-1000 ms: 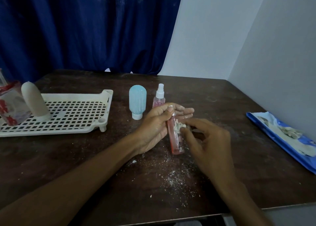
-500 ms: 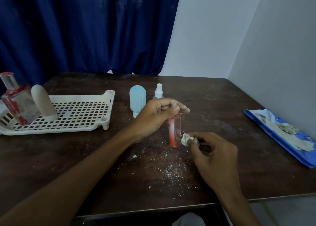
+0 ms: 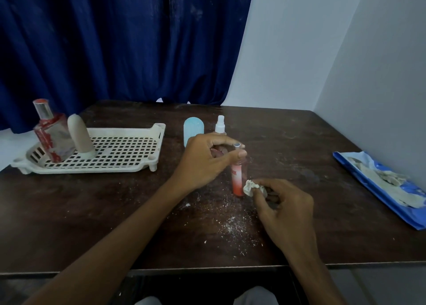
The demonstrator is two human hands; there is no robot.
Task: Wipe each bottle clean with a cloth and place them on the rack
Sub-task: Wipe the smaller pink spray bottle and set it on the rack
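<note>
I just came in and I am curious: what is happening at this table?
A person is wiping bottles. The left hand holds a pink bottle upright by its top; the right hand pinches a cloth against its lower end. A glass bottle and a beige bottle stand on the rack. A blue bottle and a spray bottle stand on the table.

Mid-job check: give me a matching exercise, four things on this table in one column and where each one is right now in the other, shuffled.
Things
1. red bottle
2. cloth
3. cream bottle
4. blue bottle

Places
A. standing on the rack
B. pinched in the right hand
C. on the table, behind the left hand
D. held at its top by the left hand

Pairs: 1-D, 2-B, 3-A, 4-C.
</note>
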